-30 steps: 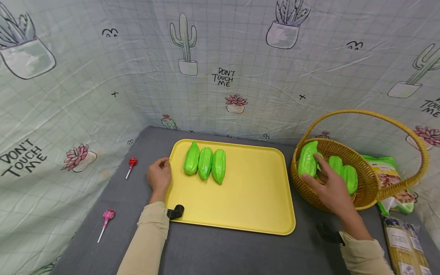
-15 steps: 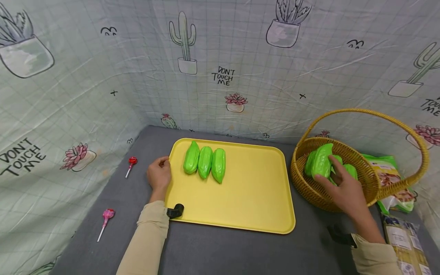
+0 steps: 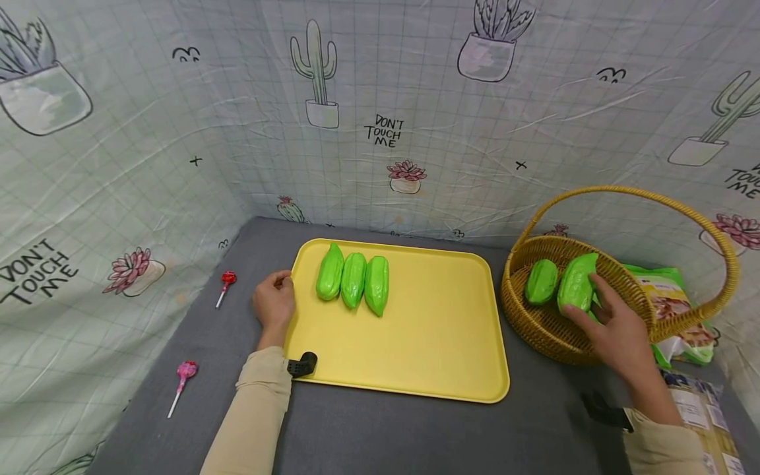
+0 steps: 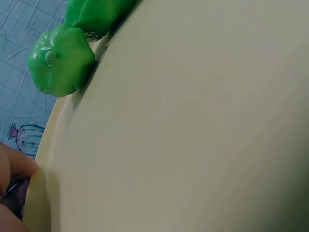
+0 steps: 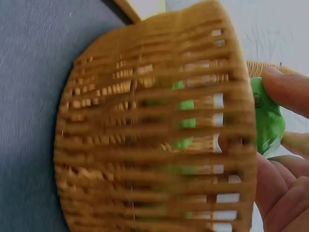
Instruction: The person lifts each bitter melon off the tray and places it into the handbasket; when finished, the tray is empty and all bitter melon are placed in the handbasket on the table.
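My right hand holds a green, shiny, ribbed artificial vegetable with a pointed tip, over the wicker basket. Thumb and fingers lie on either side of it in the right wrist view. Another green vegetable lies at the left inside the basket; what lies beneath the held one is mostly hidden. My left hand has curled fingers at the left rim of a yellow tray. A fingertip meets that rim in the left wrist view. Three green vegetables lie side by side at the tray's upper left.
The basket's tall handle arches over its opening. Beyond it lies a green food packet, with a long clear-wrapped packet nearer. Two lollipops, one red and one pink, lie left of the tray. Printed cloth hangs behind.
My right hand has moved right across the basket with the vegetable in its grip, uncovering the one at the basket's left side. The left hand and tray stay put.
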Demonstrator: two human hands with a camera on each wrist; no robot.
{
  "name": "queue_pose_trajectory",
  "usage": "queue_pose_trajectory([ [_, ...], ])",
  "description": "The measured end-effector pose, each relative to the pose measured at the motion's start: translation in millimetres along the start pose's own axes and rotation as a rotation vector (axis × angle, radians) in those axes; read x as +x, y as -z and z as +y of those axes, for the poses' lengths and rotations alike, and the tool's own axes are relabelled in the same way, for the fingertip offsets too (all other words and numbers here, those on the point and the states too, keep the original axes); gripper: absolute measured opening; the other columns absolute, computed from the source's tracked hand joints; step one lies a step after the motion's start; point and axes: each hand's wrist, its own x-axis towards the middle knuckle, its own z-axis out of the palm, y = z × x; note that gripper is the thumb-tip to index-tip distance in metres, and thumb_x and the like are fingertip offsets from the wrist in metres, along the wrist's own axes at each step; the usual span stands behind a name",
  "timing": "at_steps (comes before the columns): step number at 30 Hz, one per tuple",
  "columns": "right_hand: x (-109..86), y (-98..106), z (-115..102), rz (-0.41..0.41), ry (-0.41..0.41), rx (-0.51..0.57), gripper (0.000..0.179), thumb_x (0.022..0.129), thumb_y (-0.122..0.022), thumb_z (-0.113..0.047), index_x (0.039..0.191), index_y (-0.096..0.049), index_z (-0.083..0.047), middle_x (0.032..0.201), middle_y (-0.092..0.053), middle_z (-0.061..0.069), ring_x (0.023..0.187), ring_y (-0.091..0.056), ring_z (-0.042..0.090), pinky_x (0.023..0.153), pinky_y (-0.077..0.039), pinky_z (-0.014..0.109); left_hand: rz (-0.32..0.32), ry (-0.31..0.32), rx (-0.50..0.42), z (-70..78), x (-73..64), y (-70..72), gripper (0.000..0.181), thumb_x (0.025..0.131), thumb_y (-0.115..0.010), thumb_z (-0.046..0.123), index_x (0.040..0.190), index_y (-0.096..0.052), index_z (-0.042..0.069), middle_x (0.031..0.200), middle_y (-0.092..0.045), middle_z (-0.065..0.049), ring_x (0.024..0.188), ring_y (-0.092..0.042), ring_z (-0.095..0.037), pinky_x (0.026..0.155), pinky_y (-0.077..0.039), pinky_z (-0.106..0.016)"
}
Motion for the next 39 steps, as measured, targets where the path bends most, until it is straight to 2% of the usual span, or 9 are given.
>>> queue_pose_trajectory([
  [4,-0.7,5.3,11.2,0.011,-0.021,0.004,0.086,0.103,-0.059,-0.039,0.166,-0.006,-0.013,0.16,-0.018,0.04,0.126,-0.045,0.067,0.093,-0.042,0.073,-0.001,0.008,0.002,-0.5,0.6,-1.4,0.026,0.101,-0.056,0.013,0.115,-0.076,0.002,0.109,-0.074,-0.022,0.097,-0.066,-0.037,0.087,-0.049,-0.05],
  [9,-2.1,12.8,22.3,0.029,-0.029,-0.042,0.087,0.102,-0.06,-0.039,0.165,-0.008,-0.01,0.15,-0.03,0.048,0.122,-0.047,0.068,0.084,-0.049,0.068,-0.001,0.008,0.001,-1.2,1.0,-2.4,0.026,0.102,-0.056,0.013,0.115,-0.076,0.002,0.108,-0.074,-0.022,0.096,-0.066,-0.037,0.086,-0.049,-0.05],
  [10,-2.0,14.3,24.0,0.037,-0.027,-0.061,0.087,0.102,-0.061,-0.039,0.165,-0.01,-0.008,0.147,-0.033,0.049,0.121,-0.048,0.067,0.079,-0.054,0.061,-0.003,0.008,-0.001,-1.2,0.9,-2.2,0.026,0.102,-0.056,0.013,0.115,-0.075,0.002,0.109,-0.074,-0.022,0.096,-0.066,-0.038,0.086,-0.049,-0.05],
  [13,-1.0,18.0,27.1,0.043,-0.033,-0.084,0.087,0.102,-0.061,-0.039,0.164,-0.011,-0.005,0.143,-0.038,0.05,0.121,-0.049,0.067,0.078,-0.053,0.059,-0.009,0.01,-0.005,-1.6,0.8,-1.9,0.026,0.102,-0.056,0.013,0.116,-0.075,0.002,0.11,-0.074,-0.022,0.097,-0.066,-0.037,0.087,-0.05,-0.05],
  [18,1.7,21.3,32.6,0.031,-0.041,-0.126,0.086,0.103,-0.059,-0.039,0.163,-0.011,-0.001,0.138,-0.04,0.052,0.12,-0.048,0.068,0.083,-0.045,0.071,-0.009,0.009,-0.007,-2.5,0.8,-1.6,0.026,0.102,-0.055,0.013,0.116,-0.075,0.001,0.111,-0.074,-0.022,0.097,-0.066,-0.037,0.088,-0.05,-0.05],
  [27,10.0,21.2,43.9,-0.013,-0.012,-0.174,0.086,0.103,-0.058,-0.04,0.161,-0.013,0.004,0.138,-0.038,0.054,0.117,-0.045,0.07,0.085,-0.041,0.074,-0.001,0.001,0.004,-2.8,0.8,-1.3,0.027,0.101,-0.055,0.014,0.114,-0.076,0.002,0.108,-0.074,-0.022,0.095,-0.067,-0.037,0.086,-0.049,-0.05],
  [39,19.0,21.9,42.0,-0.057,-0.004,-0.209,0.084,0.105,-0.056,-0.04,0.161,-0.012,0.006,0.144,-0.03,0.054,0.119,-0.036,0.073,0.09,-0.035,0.078,-0.002,0.005,0.006,-0.1,-0.6,0.0,0.027,0.101,-0.055,0.014,0.114,-0.076,0.002,0.108,-0.074,-0.022,0.096,-0.066,-0.038,0.087,-0.049,-0.051],
])
